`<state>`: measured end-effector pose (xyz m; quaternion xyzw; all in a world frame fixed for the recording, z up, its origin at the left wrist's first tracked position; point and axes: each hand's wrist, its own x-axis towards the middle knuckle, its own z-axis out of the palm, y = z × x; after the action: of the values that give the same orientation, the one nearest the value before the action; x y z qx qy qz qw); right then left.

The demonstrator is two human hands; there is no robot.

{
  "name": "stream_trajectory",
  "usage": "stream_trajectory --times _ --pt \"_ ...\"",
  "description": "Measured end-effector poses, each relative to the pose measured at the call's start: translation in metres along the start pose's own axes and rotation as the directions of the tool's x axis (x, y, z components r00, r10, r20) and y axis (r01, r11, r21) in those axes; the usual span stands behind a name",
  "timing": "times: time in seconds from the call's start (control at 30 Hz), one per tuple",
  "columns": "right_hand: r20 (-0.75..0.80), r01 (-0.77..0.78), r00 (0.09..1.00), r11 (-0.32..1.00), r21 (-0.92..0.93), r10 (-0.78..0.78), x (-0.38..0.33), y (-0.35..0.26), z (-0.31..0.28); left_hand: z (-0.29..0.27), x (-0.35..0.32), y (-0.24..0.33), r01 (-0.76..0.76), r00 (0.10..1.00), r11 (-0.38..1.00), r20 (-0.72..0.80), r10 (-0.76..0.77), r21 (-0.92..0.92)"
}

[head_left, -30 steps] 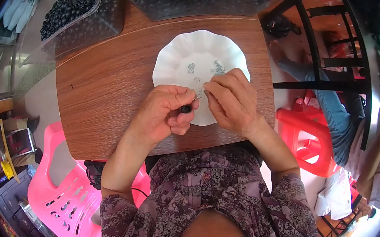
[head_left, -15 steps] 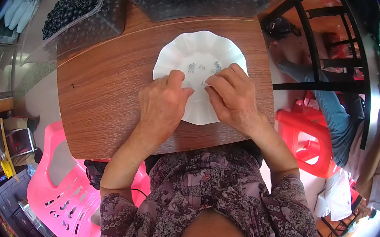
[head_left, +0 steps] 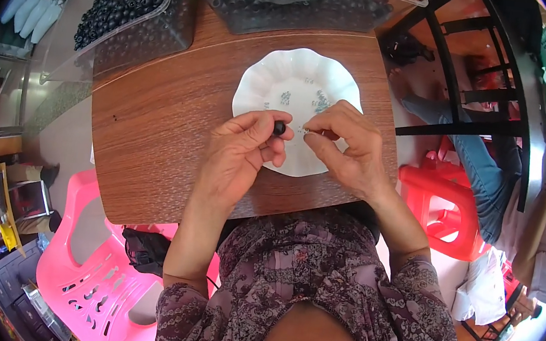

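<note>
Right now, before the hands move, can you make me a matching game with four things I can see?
Things:
1. Plate
2. Small round piece
3. Plastic chair
4. Stool

Clues:
A. Pink, with cut-out holes
B. Red
C. White, with a wavy edge
D. Black, held in the left hand

Right pairs: 1-C, 2-D, 3-A, 4-B

Mauve top w/ blk & grey print, rd. neckline, same-print slvs, bare hands

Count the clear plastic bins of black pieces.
2: left bin at the far left corner of the brown wooden table, right bin along its far edge; others may be hidden.
</note>
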<state>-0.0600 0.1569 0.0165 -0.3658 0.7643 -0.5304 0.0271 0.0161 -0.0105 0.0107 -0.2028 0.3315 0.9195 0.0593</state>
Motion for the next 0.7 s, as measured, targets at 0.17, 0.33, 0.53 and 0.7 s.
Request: stream_trajectory --times 0.17,0.33,0.53,0.7 --pt "-0.001 -0.039 0.999 0.999 0.013 0.039 -0.001 -0.006 -0.001 0.002 0.002 -0.008 -0.017 1.000 0.999 -0.012 0.017 0.036" --pt "0.006 -0.029 1.000 0.999 0.017 0.029 0.000 -0.013 -0.002 -0.005 0.004 -0.022 -0.173 0.982 0.985 0.074 0.174 -0.026" --pt "0.047 0.038 0.998 0.997 -0.067 -0.035 0.005 -0.017 -0.001 0.006 0.003 -0.032 -0.356 0.931 0.921 -0.026 0.364 0.158" --pt "0.061 0.057 0.997 0.995 -0.083 -0.052 0.006 -0.016 -0.001 0.008 0.004 -0.033 -0.363 0.926 0.917 -0.045 0.374 0.167"
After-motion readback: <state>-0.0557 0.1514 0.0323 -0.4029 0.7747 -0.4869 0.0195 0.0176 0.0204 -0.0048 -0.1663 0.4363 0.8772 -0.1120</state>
